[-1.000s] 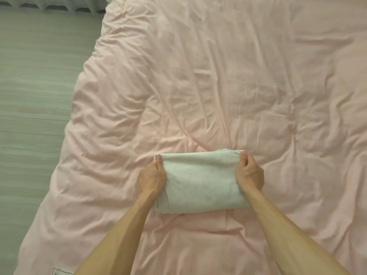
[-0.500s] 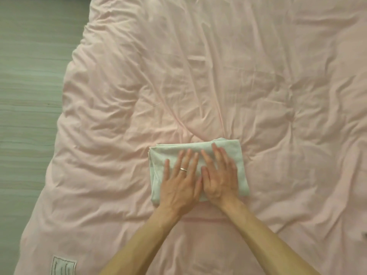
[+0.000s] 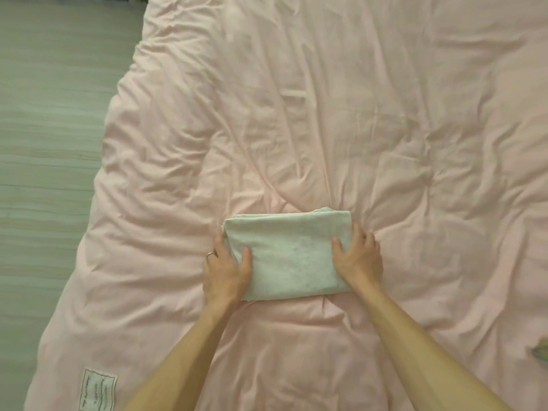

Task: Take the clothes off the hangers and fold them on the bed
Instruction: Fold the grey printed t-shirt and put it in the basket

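garment (image 3: 286, 256): pale green folded rectangle, mid bed (image 3: 385, 114), on creased pink cover | left hand (image 3: 226, 274), right hand (image 3: 358, 262): grip its short ends, thumbs on top, fingers seemingly under | label (image 3: 98, 394): cover corner

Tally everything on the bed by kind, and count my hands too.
Folded pale garment: 1
Hands: 2 (left hand, right hand)
Pink duvet: 1
White label: 1
Greenish item at right edge, cut off: 1
Total: 6

A wide bed (image 3: 430, 277) lies under a wrinkled pale pink fabric duvet (image 3: 326, 84) with a white rectangular sewn label (image 3: 98, 394) near its corner. Grey-green wood-grain plank floor (image 3: 50, 143) runs along its left side.
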Demonstrator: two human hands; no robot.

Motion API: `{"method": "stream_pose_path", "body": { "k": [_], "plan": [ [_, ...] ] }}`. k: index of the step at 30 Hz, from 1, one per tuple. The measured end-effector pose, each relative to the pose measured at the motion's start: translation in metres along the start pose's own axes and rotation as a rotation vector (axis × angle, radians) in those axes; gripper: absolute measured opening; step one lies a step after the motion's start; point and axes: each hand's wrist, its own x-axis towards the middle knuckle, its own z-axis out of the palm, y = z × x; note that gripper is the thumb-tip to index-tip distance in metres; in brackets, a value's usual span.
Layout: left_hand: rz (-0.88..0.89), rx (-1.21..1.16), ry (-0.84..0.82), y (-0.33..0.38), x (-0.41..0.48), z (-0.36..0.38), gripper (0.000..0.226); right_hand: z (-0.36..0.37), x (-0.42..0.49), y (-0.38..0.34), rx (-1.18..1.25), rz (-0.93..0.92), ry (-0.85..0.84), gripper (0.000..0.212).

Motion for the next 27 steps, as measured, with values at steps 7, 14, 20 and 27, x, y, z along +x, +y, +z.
{"method": "stream_pose_path", "body": {
  "k": [7,14,20,27],
  "plan": [
    [-0.466,-0.765,-0.429,0.019,0.011,-0.023,0.049,-0.019,0.018,0.005,0.575,0.300,-0.398,0.064],
    [-0.394,-0.991,-0.559,0.024,-0.024,-0.029,0.044,-0.030,0.015,0.003,0.746,0.145,-0.434,0.042],
    [-0.426,-1.177,-0.495,0.023,-0.089,-0.035,0.053,-0.080,-0.010,0.005,0.728,-0.073,-0.450,0.019],
    [-0.463,-1.491,-0.260,-0.023,-0.183,-0.057,0.048,-0.110,-0.057,-0.028,0.720,-0.149,-0.782,0.036]
  ]
}}
